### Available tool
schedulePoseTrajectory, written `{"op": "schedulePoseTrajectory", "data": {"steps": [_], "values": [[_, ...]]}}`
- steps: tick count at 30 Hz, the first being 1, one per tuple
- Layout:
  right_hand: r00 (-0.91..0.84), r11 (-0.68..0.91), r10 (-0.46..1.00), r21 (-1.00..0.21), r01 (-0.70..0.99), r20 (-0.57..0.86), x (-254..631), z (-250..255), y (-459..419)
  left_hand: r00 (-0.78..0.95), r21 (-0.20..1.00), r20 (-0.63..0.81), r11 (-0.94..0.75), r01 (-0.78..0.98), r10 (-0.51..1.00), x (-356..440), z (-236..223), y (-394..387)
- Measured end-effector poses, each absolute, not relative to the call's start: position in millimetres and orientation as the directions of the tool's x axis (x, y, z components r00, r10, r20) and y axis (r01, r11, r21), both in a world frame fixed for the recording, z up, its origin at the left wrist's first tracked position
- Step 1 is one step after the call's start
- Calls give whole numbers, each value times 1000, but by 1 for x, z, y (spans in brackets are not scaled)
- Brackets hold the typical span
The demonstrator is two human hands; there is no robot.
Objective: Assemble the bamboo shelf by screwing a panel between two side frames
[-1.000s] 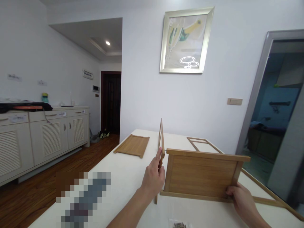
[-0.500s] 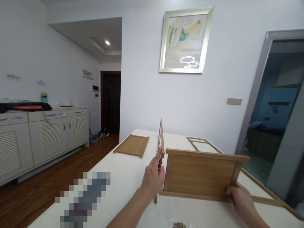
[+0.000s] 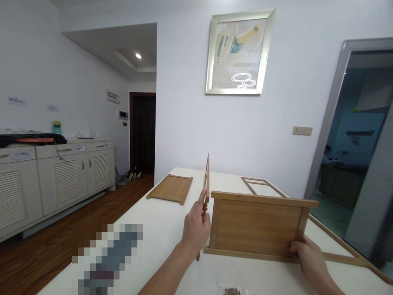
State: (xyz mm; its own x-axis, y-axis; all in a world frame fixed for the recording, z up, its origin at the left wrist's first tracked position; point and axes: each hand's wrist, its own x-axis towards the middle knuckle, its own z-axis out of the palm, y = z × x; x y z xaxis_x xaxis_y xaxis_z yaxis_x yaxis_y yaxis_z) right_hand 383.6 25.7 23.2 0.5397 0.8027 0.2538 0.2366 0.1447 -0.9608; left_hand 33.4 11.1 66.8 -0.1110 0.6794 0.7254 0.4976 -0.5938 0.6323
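My left hand (image 3: 196, 227) grips a thin wooden frame (image 3: 207, 176) that stands on edge and is seen nearly end-on; the index finger lies along it. In my right hand (image 3: 310, 256) is the lower right corner of a wooden panel (image 3: 258, 227) with rails along its top and bottom, held upright on its long side. The panel's left end is close beside the upright frame; whether they touch I cannot tell. Behind and right of the panel, a second wooden frame (image 3: 344, 258) lies flat, partly hidden by the panel and my right hand.
Another wooden panel (image 3: 172, 188) lies flat on the white table (image 3: 166, 229) at the back left. A clear bag of screws (image 3: 231, 290) sits at the near edge. A pixelated patch covers the table's left side. The wall (image 3: 184, 131) rises behind the table.
Both hands have shifted slightly to the left, bringing the upright frame and the panel with them. Each hand keeps its hold.
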Motion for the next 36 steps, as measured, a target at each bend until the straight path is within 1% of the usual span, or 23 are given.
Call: {"op": "schedulePoseTrajectory", "data": {"steps": [5, 7, 12, 16, 20, 25, 30, 34, 36], "values": [[551, 136, 796, -961, 240, 250, 382, 25, 24, -107, 560, 805, -687, 464, 584, 31, 73, 8], [557, 136, 790, -959, 247, 255, 380, 27, 22, -123, 556, 815, -705, 440, 566, 29, 79, 5], [563, 136, 782, -955, 265, 268, 377, 30, 19, -234, 613, 789, -707, 353, 567, 24, 98, 1], [551, 155, 791, -958, 242, 267, 374, 31, 18, -298, 680, 731, -689, 251, 613, 23, 109, 3], [540, 153, 799, -958, 243, 265, 371, 34, 15, -324, 749, 659, -634, 195, 679, 23, 116, 7], [536, 141, 797, -949, 280, 277, 367, 38, 11, -329, 805, 582, -585, 101, 744, 20, 120, 12], [489, 147, 817, -930, 336, 305, 364, 37, 11, -348, 805, 576, -586, 88, 739, 17, 121, 8], [481, 148, 820, -927, 346, 311, 363, 36, 11, -325, 792, 591, -608, 58, 739, 21, 119, -4], [478, 144, 822, -925, 353, 310, 363, 36, 11, -321, 786, 604, -611, 91, 729, 23, 118, -10]]}}
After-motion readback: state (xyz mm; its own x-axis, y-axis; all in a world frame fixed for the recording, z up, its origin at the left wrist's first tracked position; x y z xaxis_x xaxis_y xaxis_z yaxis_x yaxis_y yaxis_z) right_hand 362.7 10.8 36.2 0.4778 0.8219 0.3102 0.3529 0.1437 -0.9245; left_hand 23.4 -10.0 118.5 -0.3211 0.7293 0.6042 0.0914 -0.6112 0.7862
